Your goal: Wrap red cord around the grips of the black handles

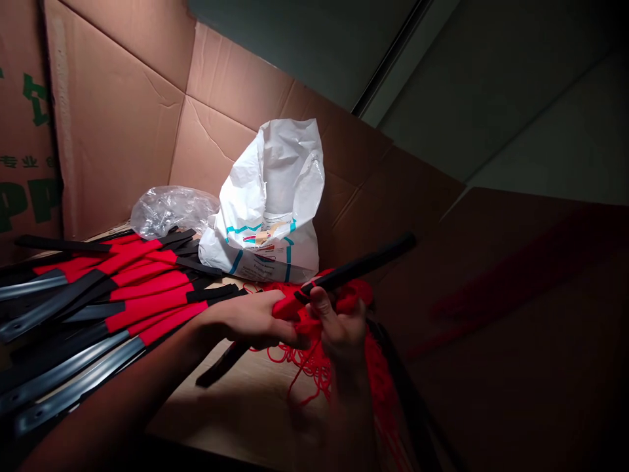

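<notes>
A flat black strip (pixel 378 259) with a red middle section slants between my two hands. Its far end points up to the right, and its lower end comes out beneath my left wrist. My left hand (pixel 255 318) is closed around the red section. At the black part, the thumb of my right hand (pixel 344 328) presses beside a thin red band, its fingers curled. Around and under my right hand lies a tangle of red cord (pixel 314 370); some of it is bunched by the fingers, and whether they grip it is unclear.
Several similar black-and-red strips (pixel 147 282) lie piled at the left, some with shiny ends. Behind stand a white printed plastic bag (pixel 270 203), open at the top, and a crumpled clear bag (pixel 171 210). Cardboard walls (pixel 118 118) enclose the wooden tabletop (pixel 236 406). The right side is dark.
</notes>
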The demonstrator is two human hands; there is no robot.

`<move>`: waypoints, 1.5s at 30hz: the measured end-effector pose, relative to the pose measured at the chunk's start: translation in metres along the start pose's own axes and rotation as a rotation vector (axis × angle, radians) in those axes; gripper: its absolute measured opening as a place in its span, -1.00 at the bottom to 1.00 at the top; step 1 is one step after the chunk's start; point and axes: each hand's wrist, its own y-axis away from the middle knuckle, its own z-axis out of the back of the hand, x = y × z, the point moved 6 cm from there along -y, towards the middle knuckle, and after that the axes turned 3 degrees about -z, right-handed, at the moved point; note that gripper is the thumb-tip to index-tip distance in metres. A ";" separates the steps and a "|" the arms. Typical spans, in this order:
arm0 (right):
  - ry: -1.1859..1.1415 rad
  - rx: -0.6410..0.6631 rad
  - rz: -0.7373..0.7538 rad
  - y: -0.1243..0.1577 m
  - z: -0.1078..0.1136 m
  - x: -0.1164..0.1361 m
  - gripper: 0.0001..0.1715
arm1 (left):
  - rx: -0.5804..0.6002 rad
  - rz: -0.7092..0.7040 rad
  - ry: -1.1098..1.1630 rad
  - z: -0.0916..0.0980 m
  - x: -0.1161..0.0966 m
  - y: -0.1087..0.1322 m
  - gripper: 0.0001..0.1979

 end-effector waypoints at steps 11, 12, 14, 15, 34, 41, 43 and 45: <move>0.004 -0.008 0.045 0.002 -0.003 0.002 -0.70 | -0.108 0.035 -0.060 -0.010 0.004 -0.008 -0.75; 0.005 -0.051 0.045 0.001 -0.001 0.001 -0.72 | -0.134 0.045 -0.077 -0.009 0.004 -0.007 -0.77; 0.008 -0.103 0.038 0.002 0.000 0.000 -0.76 | -0.219 0.107 -0.121 -0.004 0.006 -0.004 -0.85; 0.012 -0.096 0.032 0.002 0.000 -0.001 -0.77 | -0.248 0.137 -0.137 -0.001 0.007 -0.003 -0.90; -0.033 0.011 -0.010 0.004 0.003 0.006 -0.66 | 0.321 -0.026 0.451 -0.013 -0.001 0.002 -0.68; -0.124 0.102 -0.055 0.005 -0.002 -0.007 -0.64 | 0.579 0.076 0.495 -0.022 0.016 0.009 -0.44; -0.138 0.033 -0.078 0.005 -0.003 -0.011 -0.69 | 0.404 0.078 0.404 -0.018 0.015 0.002 -0.54; -0.100 -0.048 -0.078 0.005 -0.003 -0.011 -0.75 | 0.144 0.103 0.274 -0.011 0.014 -0.003 -0.70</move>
